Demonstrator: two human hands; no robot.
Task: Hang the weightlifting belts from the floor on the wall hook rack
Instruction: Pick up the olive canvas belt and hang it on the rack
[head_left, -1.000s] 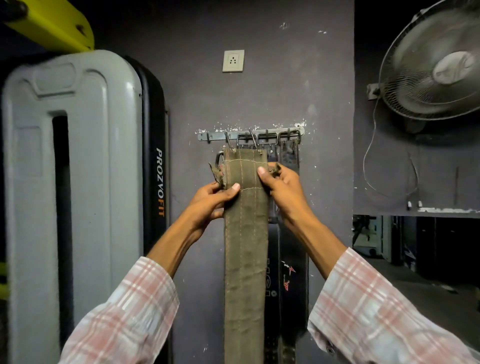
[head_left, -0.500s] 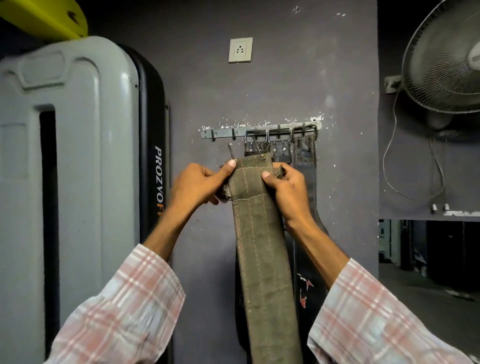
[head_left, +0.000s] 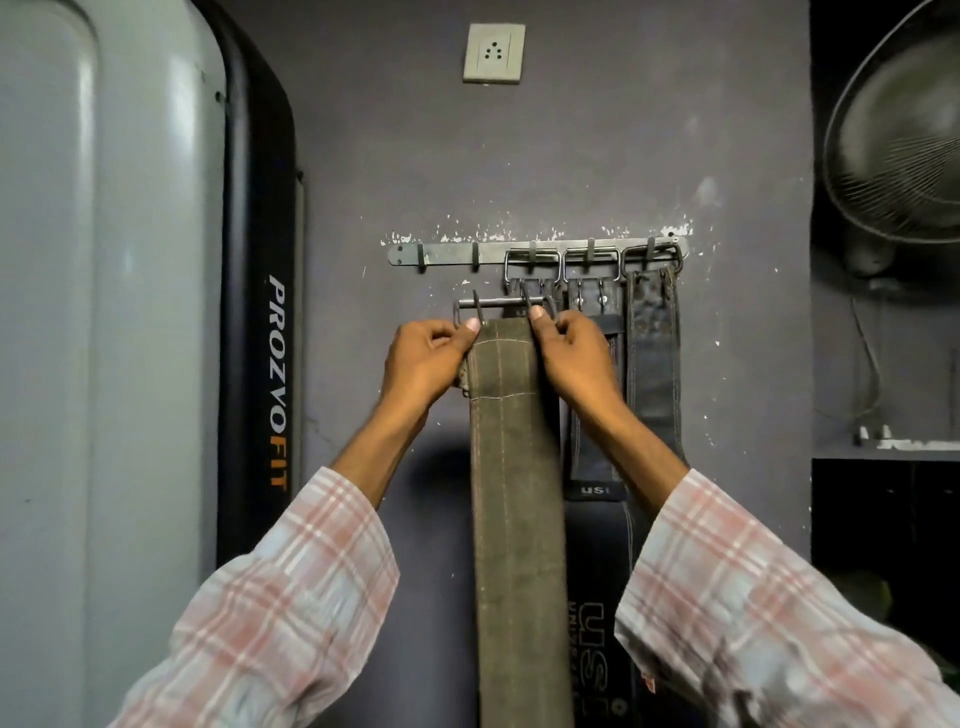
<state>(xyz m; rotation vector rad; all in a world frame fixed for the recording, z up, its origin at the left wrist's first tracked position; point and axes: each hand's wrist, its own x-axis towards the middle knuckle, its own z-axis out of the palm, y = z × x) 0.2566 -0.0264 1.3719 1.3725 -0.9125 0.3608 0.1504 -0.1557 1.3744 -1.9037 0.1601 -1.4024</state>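
Green belt (head_left: 514, 467) hangs vertical just under rack (head_left: 447, 254). Its buckle (head_left: 498, 304) is up top, just below rack's left-centre hooks, not on a hook yet. L hand (head_left: 423, 364) pinches belt's top-left corner, thumb on front. R hand (head_left: 576, 358) pinches top-right corner by buckle end. Both grip the belt. 3 dark belts (head_left: 652, 364) hang by buckles off rack's right hooks, partly behind green belt and R hand. Socket (head_left: 493, 52) above rack, fan (head_left: 898, 145) far right of rack, grey machine (head_left: 104, 312) left of rack.
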